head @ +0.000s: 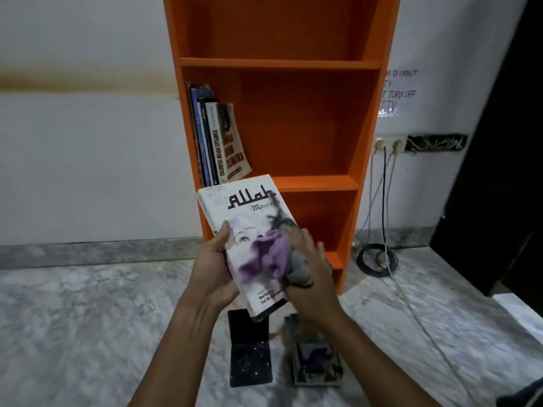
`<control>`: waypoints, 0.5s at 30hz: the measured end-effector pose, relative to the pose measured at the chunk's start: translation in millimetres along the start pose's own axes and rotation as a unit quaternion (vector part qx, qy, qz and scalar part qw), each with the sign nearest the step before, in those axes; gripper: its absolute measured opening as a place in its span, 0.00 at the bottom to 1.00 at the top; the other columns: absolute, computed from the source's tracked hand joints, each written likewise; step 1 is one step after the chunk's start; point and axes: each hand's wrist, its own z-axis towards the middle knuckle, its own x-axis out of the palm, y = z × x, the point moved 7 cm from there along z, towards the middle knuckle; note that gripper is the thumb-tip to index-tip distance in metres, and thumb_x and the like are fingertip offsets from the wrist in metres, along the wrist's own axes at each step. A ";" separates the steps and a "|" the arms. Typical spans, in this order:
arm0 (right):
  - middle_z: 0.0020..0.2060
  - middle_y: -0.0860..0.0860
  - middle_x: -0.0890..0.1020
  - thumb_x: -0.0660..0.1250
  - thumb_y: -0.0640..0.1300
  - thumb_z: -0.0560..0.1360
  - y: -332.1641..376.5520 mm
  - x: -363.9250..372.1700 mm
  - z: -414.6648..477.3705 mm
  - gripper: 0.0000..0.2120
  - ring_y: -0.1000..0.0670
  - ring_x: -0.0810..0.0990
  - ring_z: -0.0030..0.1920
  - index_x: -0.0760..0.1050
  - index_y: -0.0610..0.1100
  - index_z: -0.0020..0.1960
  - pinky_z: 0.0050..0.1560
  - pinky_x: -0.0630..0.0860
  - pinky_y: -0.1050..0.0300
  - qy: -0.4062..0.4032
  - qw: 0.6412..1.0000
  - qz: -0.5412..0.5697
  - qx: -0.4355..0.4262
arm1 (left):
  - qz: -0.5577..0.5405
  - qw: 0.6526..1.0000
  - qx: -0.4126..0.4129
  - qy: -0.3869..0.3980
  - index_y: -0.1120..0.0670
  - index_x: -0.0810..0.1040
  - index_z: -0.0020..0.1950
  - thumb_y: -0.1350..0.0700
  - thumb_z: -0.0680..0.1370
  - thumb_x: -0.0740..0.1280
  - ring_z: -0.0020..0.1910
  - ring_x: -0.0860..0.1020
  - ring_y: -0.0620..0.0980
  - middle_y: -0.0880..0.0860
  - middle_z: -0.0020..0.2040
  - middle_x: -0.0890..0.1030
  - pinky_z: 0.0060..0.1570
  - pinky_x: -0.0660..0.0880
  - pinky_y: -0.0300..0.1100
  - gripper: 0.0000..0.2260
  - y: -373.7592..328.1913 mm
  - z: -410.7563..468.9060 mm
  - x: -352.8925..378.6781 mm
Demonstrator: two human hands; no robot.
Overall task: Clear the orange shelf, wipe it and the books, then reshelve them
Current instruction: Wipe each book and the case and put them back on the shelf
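The orange shelf (293,118) stands against the white wall. Several books (217,142) lean at the left of its middle compartment. My left hand (213,268) grips the spine side of a white book (249,230) with a purple face on its cover, held in front of the lower shelf. Over the cover's right side, my right hand (314,277) presses a grey cloth (299,267). On the floor below lie a dark book (249,351) and a patterned book (317,356).
Marble floor (88,318) spreads all around. Wall sockets (389,143) sit right of the shelf, with cables (379,257) trailing and coiled on the floor. A dark door or cabinet (499,171) stands at the far right.
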 end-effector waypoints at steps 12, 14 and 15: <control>0.34 0.52 0.86 0.70 0.37 0.78 -3.1 -56.0 133.8 0.09 0.51 0.77 0.30 0.80 0.45 0.57 0.29 0.76 0.61 -0.090 0.883 0.429 0.167 | 0.513 0.857 -0.031 -0.036 0.48 0.71 0.69 0.44 0.81 0.65 0.57 0.84 0.58 0.54 0.57 0.85 0.56 0.81 0.57 0.17 -106.1 65.6 55.4; 0.34 0.49 0.84 0.72 0.39 0.77 -9.0 -59.2 162.4 0.06 0.49 0.77 0.29 0.81 0.47 0.53 0.29 0.76 0.60 -0.128 0.878 0.428 0.170 | 0.591 0.806 -0.035 -0.029 0.47 0.68 0.68 0.53 0.81 0.69 0.55 0.84 0.56 0.54 0.56 0.85 0.52 0.83 0.53 0.18 -124.4 85.0 52.6; 0.32 0.49 0.82 0.73 0.40 0.77 -12.2 -58.9 177.0 0.05 0.49 0.75 0.27 0.80 0.47 0.51 0.28 0.73 0.61 -0.139 0.881 0.418 0.169 | 0.598 0.801 -0.024 -0.024 0.49 0.68 0.68 0.56 0.80 0.70 0.55 0.84 0.56 0.55 0.56 0.85 0.54 0.83 0.53 0.18 -131.1 96.6 48.9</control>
